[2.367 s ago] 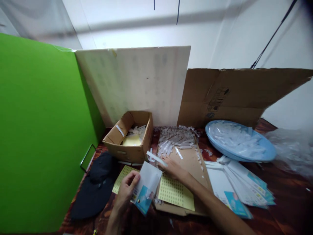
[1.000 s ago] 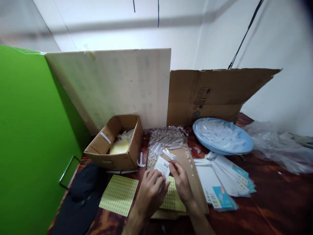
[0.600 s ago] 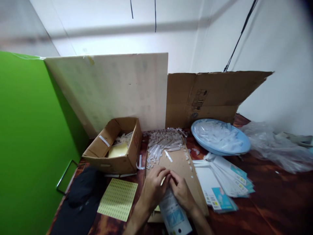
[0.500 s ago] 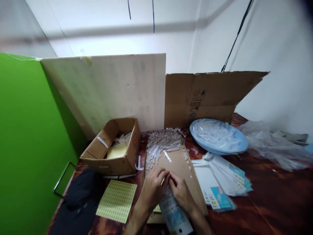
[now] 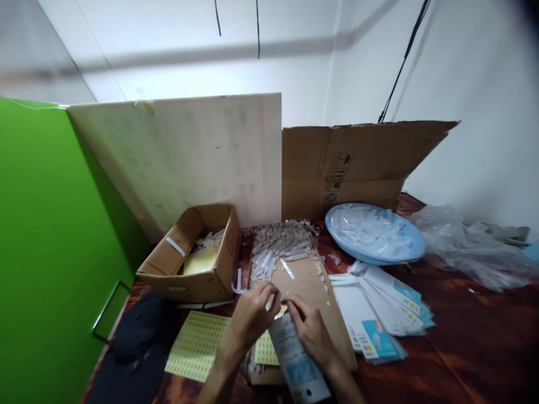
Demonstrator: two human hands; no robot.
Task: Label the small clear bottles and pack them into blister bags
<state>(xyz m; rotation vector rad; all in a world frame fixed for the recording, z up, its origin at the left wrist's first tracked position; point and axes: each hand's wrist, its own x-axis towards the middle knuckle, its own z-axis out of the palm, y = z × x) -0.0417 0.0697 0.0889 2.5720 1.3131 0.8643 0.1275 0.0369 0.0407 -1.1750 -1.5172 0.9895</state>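
Note:
A white and blue flat packet (image 5: 297, 359) lies on the brown cardboard sheet (image 5: 314, 286) in front of me. My right hand (image 5: 309, 328) rests on its upper end with fingers curled, pinching the top edge. My left hand (image 5: 252, 314) is closed in a pinch just left of the packet's top, above a yellow label sheet (image 5: 267, 348). What the left fingers hold is too small to make out. A heap of small white strips (image 5: 280, 244) lies at the far end of the cardboard.
An open cardboard box (image 5: 193, 264) with scraps stands at the left. A blue plate (image 5: 374, 233) of clear pieces sits at the right, a fan of packets (image 5: 383, 314) before it. Another yellow label sheet (image 5: 196, 345) and a black cap (image 5: 135, 342) lie near left. Crumpled plastic (image 5: 471, 247) is far right.
The packet, held up in my left hand earlier, now lies flat on the cardboard. Both hands came together at its top edge. My left hand has since shifted slightly left.

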